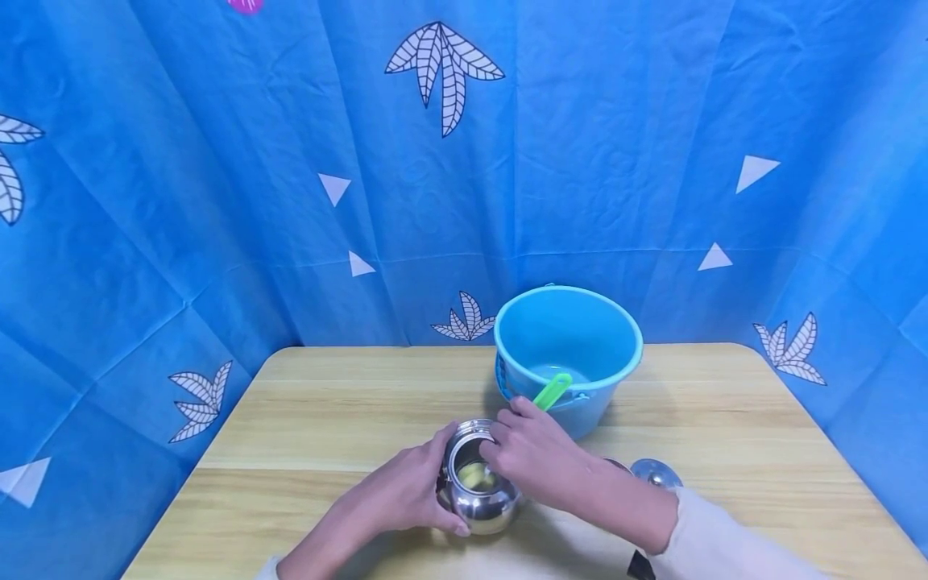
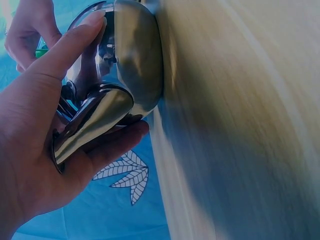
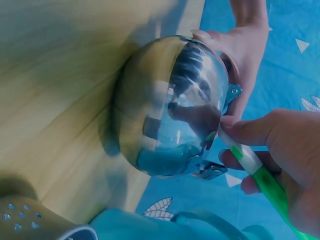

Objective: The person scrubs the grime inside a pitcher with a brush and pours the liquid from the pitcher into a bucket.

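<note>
A round, shiny steel teapot (image 1: 487, 509) stands on the table with its mouth tilted up; yellowish shapes show inside. My left hand (image 1: 411, 489) grips the teapot's side, thumb and fingers spread around its body. In the left wrist view a tapered metal spout or handle (image 2: 97, 122) lies against the palm of that hand. My right hand (image 1: 532, 451) is over the mouth, pinching a slim green-and-white stick-like tool (image 3: 265, 185) between thumb and fingers. The tool's green end (image 1: 554, 390) points up toward the bucket. Its lower end is hidden by the hand and the teapot.
A light blue bucket (image 1: 616, 387) with a handle stands just behind the right hand. Beside the right forearm lies a round metal lid (image 1: 655, 472). A perforated metal cup (image 3: 30, 220) shows in the right wrist view. Blue patterned cloth (image 1: 580, 161) hangs around the wooden table (image 1: 326, 403).
</note>
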The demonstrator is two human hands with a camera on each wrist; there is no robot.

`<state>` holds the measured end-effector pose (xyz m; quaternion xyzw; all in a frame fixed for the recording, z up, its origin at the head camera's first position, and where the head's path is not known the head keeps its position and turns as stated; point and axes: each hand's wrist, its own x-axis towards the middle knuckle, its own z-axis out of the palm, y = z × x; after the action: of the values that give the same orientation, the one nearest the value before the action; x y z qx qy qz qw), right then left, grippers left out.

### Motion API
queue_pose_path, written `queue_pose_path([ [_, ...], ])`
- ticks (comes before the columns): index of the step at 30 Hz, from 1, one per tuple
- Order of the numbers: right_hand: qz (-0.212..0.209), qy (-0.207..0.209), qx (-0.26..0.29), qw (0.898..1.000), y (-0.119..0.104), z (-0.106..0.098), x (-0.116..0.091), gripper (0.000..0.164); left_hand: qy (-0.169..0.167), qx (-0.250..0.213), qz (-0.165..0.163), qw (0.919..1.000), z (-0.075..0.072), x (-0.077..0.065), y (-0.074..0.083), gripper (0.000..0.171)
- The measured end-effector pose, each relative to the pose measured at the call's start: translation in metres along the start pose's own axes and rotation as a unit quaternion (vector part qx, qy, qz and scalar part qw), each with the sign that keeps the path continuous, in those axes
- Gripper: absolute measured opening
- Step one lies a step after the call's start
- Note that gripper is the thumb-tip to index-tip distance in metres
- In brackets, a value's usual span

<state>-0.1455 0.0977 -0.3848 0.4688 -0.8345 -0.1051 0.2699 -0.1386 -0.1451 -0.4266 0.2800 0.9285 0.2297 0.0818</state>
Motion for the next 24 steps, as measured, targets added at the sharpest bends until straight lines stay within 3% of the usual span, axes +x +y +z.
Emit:
queue_pose_path([
  [13,-0.013,0.045,-0.059,0.997,-0.014,0.000,-0.003,0.014,-0.001,0.006,0.004,1.0000,0.000,-0.001,0.001,0.135],
  [24,-0.018,0.057,-0.094,0.994,-0.020,0.000,-0.006,0.015,0.002,0.009,0.010,0.9999,0.000,-0.001,0.000,0.136],
])
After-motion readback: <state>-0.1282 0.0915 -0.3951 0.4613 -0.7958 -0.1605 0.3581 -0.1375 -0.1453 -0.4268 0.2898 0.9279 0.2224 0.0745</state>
